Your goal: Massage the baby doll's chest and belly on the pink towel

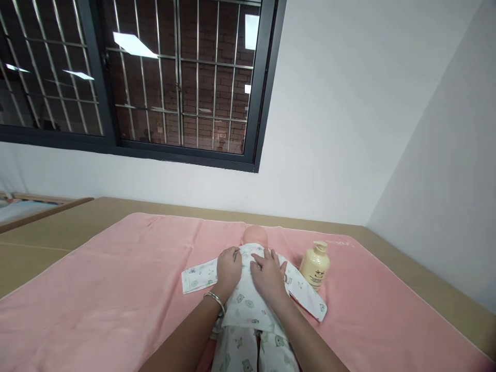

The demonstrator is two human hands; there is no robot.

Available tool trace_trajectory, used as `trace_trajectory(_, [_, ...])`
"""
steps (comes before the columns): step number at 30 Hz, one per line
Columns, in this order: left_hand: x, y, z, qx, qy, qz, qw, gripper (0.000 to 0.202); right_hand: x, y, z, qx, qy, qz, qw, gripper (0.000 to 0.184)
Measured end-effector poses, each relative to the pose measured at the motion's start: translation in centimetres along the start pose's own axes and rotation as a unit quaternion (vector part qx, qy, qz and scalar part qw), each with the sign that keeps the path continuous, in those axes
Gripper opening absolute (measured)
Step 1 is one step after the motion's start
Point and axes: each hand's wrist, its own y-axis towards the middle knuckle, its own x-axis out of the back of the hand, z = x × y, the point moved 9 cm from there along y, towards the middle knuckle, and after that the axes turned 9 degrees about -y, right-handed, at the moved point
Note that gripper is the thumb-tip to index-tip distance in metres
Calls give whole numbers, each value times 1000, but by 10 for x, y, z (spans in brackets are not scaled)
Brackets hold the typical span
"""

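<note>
A baby doll [256, 235] lies on its back on a pink sheet, its head toward the wall. It wears a white top with small animal prints [248, 302] and matching trousers [237, 351]; both long sleeves spread out sideways. My left hand [229, 271], a silver bangle at its wrist, is curled in at the shoulder of the top, its fingertips partly hidden against the cloth. Lying on the chest of the top, my right hand [270, 274] has its fingers apart. Just beyond the sleeve on the right stands a pale yellow pump bottle [315, 264].
The pink sheet [116, 289] covers most of a tan padded surface [391, 248], which borders the white wall [329, 129]. A dark-framed window [258, 119] with metal bars is above. At the far left, a wooden-edged surface [46, 209] adjoins.
</note>
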Motion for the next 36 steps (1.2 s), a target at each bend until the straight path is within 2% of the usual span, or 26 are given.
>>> trace_trajectory(3, [1, -1, 0, -6, -2, -4, 1000, 27, -2, 2, 7, 36, 0, 15, 999, 40])
trace_trajectory(9, [1, -1, -7, -10, 4, 5, 1000, 27, 2, 16, -5, 12, -5, 42, 999, 49])
trace_trajectory(15, [0, 0, -4, 1, 8, 10, 1000, 27, 6, -7, 6, -6, -100, 8, 995, 58])
trace_trajectory(19, [0, 0, -2, 5, 4, 11, 1000, 26, 1, -16, 22, 71, -107, 21, 992, 57])
trace_trajectory(23, [1, 0, -5, 0, 4, 9, 1000, 26, 8, -4, 20, 154, -68, 29, 985, 49])
trace_trajectory(25, [1, 0, -6, 3, 8, 9, 1000, 26, 11, 2, 11, 135, -61, 17, 989, 50])
trace_trajectory(27, [1, 0, -6, 6, 9, 7, 1000, 26, 12, 1, 3, 79, -78, -6, 994, 54])
trace_trajectory(29, [2, 0, -5, 8, 7, 6, 1000, 27, 8, -7, 6, 57, -105, -14, 993, 59])
trace_trajectory(31, [2, 0, -5, 8, 5, 8, 1000, 27, 0, -16, 22, 114, -116, 1, 987, 63])
trace_trajectory(33, [2, -1, -6, 9, 4, 10, 1000, 28, -2, -20, 35, 187, -105, 23, 977, 59])
trace_trajectory(34, [3, -1, -6, 8, 4, 10, 1000, 28, -1, -18, 35, 203, -96, 30, 974, 55])
trace_trajectory(36, [3, -1, -8, 6, 5, 8, 1000, 28, 5, -9, 25, 177, -83, 32, 980, 52])
